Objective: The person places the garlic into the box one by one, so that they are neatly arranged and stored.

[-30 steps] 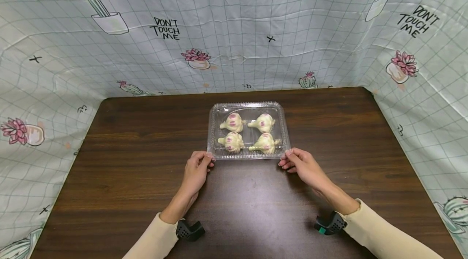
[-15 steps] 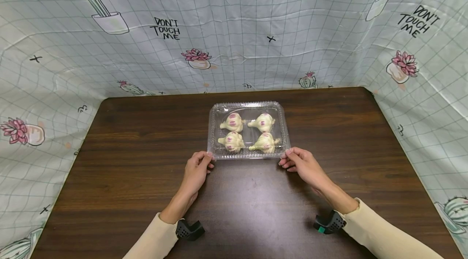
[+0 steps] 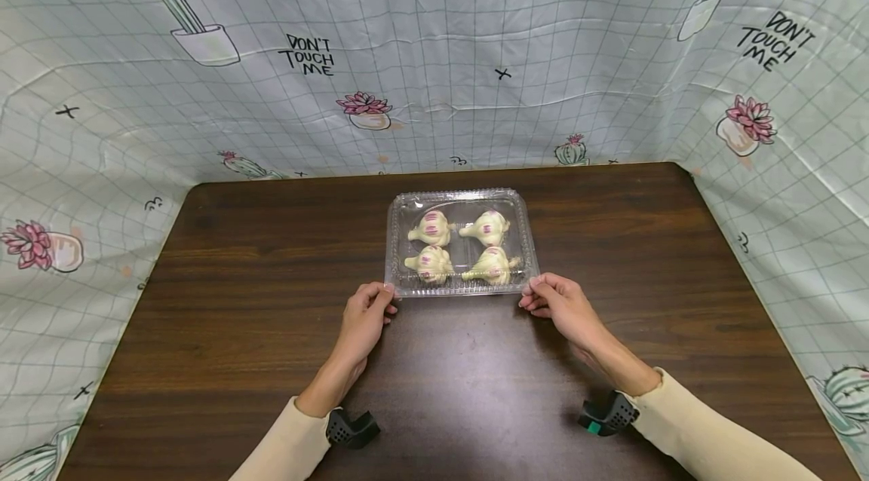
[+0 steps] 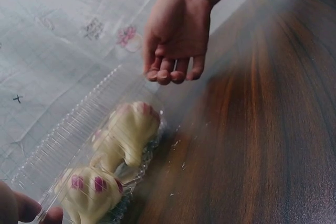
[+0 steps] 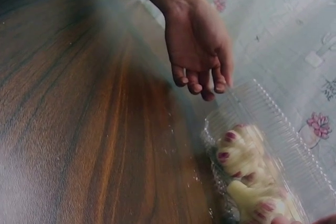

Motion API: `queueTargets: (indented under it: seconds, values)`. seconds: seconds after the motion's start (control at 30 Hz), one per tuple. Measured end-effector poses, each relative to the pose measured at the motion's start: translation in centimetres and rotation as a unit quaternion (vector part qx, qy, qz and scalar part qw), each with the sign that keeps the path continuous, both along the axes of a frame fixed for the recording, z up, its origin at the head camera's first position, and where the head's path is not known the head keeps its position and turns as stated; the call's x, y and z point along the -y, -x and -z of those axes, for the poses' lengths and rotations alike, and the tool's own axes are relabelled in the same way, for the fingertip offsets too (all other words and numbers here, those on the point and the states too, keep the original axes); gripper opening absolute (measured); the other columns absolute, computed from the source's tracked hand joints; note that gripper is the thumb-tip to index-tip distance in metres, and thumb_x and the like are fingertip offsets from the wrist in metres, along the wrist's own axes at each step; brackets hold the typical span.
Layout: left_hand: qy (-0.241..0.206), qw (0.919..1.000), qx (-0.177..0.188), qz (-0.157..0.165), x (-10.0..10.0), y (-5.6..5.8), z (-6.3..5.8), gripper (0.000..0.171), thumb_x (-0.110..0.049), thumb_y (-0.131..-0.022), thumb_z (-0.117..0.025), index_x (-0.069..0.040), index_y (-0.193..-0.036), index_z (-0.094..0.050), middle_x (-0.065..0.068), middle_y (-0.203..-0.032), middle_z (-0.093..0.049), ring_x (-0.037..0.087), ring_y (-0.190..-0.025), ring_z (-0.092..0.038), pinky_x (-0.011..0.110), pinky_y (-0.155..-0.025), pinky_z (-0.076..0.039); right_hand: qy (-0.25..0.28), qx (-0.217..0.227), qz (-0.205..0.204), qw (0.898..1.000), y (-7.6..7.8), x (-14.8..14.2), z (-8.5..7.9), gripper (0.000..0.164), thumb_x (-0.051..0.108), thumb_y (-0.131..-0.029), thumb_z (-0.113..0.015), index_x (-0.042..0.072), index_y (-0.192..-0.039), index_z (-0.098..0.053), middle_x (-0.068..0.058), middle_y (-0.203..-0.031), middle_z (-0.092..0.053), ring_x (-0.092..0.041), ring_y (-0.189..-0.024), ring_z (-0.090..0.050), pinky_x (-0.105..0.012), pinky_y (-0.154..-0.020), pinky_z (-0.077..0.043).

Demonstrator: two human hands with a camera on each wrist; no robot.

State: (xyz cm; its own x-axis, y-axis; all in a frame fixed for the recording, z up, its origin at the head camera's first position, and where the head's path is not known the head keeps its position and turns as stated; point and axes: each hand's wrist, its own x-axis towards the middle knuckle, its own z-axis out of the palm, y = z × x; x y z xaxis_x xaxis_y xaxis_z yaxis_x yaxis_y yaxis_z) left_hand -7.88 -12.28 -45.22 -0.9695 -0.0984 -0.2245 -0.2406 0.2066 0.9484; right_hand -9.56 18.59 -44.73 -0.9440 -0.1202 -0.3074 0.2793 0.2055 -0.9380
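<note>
A clear plastic clamshell container (image 3: 465,290) lies on the table with its lid down. Through the lid several garlic bulbs (image 3: 431,229) show, cream with purple-pink patches, set in two rows. My left hand (image 3: 363,315) pinches the near left corner of the rim between thumb and fingers. At the near right corner, my right hand (image 3: 570,314) does the same. The left wrist view has the front garlic bulbs (image 4: 92,192) up close, with the right hand (image 4: 181,35) beyond. The right wrist view shows the left hand (image 5: 198,40) at the far corner.
The dark wood-grain table (image 3: 271,262) extends on all sides of the container. Behind and beside it hangs a white gridded cloth (image 3: 434,36) printed with cacti and lettering. Both wrists wear black devices (image 3: 353,428) below cream sleeves (image 3: 285,439).
The right wrist has shifted very slightly to the left. The container, garlic bulbs and left hand look the same as before.
</note>
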Motion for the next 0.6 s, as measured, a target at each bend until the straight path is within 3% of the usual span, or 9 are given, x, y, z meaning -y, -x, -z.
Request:
queueTargets:
  seconds: [0.6]
  values:
    - [-0.002,1.0,-0.001,0.001,-0.04,-0.03,0.04,0.028,-0.012,-0.111,-0.051,0.007,-0.1,-0.068,0.01,-0.107,-0.058,0.013,-0.085,-0.059,0.02,-0.07,-0.052,-0.016,-0.015,0.056,0.998,-0.14,0.84,-0.07,0.025,0.004,-0.11,-0.045,-0.003,-0.094,-0.062,0.003,-0.077,-0.064,-0.01,-0.078,-0.062,-0.022,-0.077,-0.054]
